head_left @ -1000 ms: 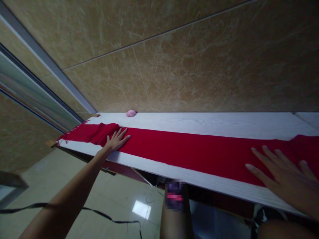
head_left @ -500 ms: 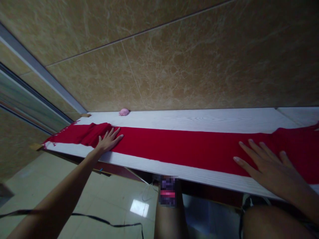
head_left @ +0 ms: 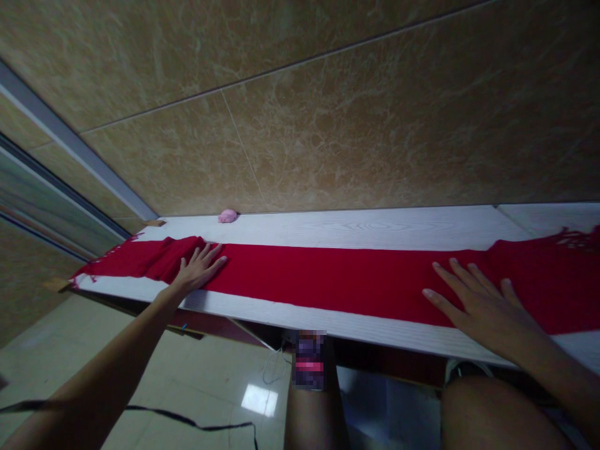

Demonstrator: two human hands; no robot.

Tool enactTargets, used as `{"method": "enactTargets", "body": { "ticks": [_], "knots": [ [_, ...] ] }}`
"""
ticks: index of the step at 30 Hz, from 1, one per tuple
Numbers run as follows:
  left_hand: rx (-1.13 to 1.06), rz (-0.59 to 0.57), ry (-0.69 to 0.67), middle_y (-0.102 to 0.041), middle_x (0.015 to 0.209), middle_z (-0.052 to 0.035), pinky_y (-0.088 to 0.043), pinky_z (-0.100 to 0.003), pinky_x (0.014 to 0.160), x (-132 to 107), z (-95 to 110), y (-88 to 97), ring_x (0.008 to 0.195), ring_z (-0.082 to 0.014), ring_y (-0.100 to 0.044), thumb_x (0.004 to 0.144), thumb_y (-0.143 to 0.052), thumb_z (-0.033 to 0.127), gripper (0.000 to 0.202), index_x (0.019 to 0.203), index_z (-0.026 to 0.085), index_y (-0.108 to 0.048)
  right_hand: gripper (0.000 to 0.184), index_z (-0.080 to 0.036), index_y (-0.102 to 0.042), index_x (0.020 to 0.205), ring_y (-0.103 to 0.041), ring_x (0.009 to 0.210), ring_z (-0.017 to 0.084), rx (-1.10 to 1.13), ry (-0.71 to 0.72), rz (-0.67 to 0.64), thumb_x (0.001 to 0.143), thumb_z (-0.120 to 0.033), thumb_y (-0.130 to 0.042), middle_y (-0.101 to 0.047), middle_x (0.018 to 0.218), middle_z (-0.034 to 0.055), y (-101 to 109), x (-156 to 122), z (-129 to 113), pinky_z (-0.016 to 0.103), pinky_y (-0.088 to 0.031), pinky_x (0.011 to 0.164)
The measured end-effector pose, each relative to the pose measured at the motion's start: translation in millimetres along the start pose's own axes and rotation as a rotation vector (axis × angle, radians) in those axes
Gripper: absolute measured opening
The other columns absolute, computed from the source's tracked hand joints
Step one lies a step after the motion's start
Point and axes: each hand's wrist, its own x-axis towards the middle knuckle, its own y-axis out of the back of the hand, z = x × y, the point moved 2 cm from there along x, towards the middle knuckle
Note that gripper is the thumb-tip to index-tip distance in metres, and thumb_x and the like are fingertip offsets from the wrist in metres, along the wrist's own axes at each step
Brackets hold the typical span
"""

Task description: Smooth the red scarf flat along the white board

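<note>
A: Item one, cloth. Position to be entered.

B: Red scarf, one piece, long and narrow. It is laid flat along the white tabletop, running from 9 o'clock to 3 o'clock across the view. A fringe is seen at the 3 o'clock end; the 9 o'clock end reaches the tabletop's corner, slightly rumpled.

A: Hands?

B: Left hand: fingers spread wide, palm pressed flat on the scarf toward the 9 o'clock end, nothing gripped. Right hand: likewise splayed and flat on the cloth at about 4 o'clock, nothing gripped. The two are set well apart, with a smooth stretch of scarf between them.

A: Handling notes?

B: Judged soft, light and limp, a knit that will sag and fold wherever it is unsupported. It is not thought fragile, though the fringe could be snagged. It may slide on the smooth tabletop under a flat palm. A hold is best taken at the two ends or along the near long edge, pinched rather than pushed.

A: Other entries?

B: Small pink lump, at 1 o'clock from the left hand, against the tan tiled wall, apart from the scarf. Black cable on the glossy floor at 7 o'clock.
</note>
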Motion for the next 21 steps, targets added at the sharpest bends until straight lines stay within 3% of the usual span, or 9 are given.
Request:
{"method": "enactTargets", "body": {
  "ticks": [5, 8, 10, 14, 17, 19, 21],
  "knots": [
    [-0.026, 0.021, -0.17, -0.02, 0.184, -0.0056, -0.021, -0.074, 0.131, -14, 68, 4.1, 0.17, -0.0403, -0.014, 0.109, -0.024, 0.06, 0.073, 0.175, 0.031, -0.032, 0.084, -0.018, -0.047, 0.169, -0.029, 0.164, 0.043, 0.001, 0.03, 0.079, 0.105, -0.069, -0.028, -0.035, 0.178, 0.0156, 25, 22, -23, 0.074, -0.029, 0.127],
    [-0.047, -0.037, -0.268, -0.017, 0.184, -0.0018, -0.02, -0.071, 0.133, -23, 107, -2.5, 0.171, -0.0371, -0.011, 0.109, -0.023, 0.062, 0.073, 0.176, 0.034, -0.029, 0.078, -0.019, -0.045, 0.17, -0.027, 0.165, 0.04, -0.029, 0.034, -0.014, 0.109, -0.066, -0.03, -0.033, 0.178, 0.0147, 24, 31, -40, 0.073, -0.025, 0.128],
    [-0.044, -0.065, -0.286, -0.018, 0.184, -0.0015, -0.02, -0.072, 0.132, -25, 119, -6.8, 0.171, -0.037, -0.013, 0.107, -0.024, 0.064, 0.075, 0.176, 0.034, -0.029, 0.075, -0.02, -0.044, 0.171, -0.027, 0.165, 0.038, -0.043, 0.03, -0.056, 0.11, -0.063, -0.03, -0.033, 0.178, 0.0141, 20, 34, -47, 0.072, -0.022, 0.13],
    [-0.029, -0.063, -0.286, -0.02, 0.183, -0.0043, -0.02, -0.074, 0.131, -21, 118, -10.6, 0.17, -0.0385, -0.015, 0.104, -0.024, 0.064, 0.081, 0.176, 0.029, -0.032, 0.075, -0.02, -0.04, 0.172, -0.023, 0.167, 0.037, -0.036, 0.025, -0.094, 0.112, -0.063, -0.031, -0.027, 0.18, 0.013, 17, 34, -48, 0.069, -0.018, 0.132],
    [-0.056, -0.043, -0.29, -0.025, 0.182, -0.0059, -0.023, -0.074, 0.13, -16, 101, -12.8, 0.169, -0.0396, -0.019, 0.098, -0.023, 0.066, 0.086, 0.174, 0.027, -0.037, 0.075, -0.019, -0.039, 0.172, -0.02, 0.167, 0.038, -0.007, 0.001, -0.105, 0.112, -0.063, -0.033, -0.025, 0.18, 0.0137, 22, 30, -47, 0.068, -0.014, 0.133],
    [-0.07, -0.028, -0.31, -0.036, 0.178, -0.0048, -0.024, -0.077, 0.127, -9, 82, -18.0, 0.168, -0.0432, -0.021, 0.089, -0.031, 0.072, 0.089, 0.167, 0.033, -0.051, 0.076, -0.019, -0.04, 0.172, -0.02, 0.167, 0.038, 0.01, -0.018, -0.098, 0.112, -0.065, -0.033, -0.025, 0.18, 0.0144, 28, 27, -45, 0.068, -0.013, 0.133],
    [-0.06, 0.013, -0.395, -0.048, 0.171, 0.0025, -0.011, -0.086, 0.123, 5, 61, -27.4, 0.167, -0.0527, -0.014, 0.068, -0.049, 0.081, 0.088, 0.148, 0.051, -0.067, 0.077, -0.019, -0.04, 0.172, -0.022, 0.167, 0.036, 0.026, -0.024, -0.096, 0.112, -0.067, -0.031, -0.025, 0.18, 0.0141, 33, 25, -39, 0.066, -0.014, 0.134]
  ]
}}
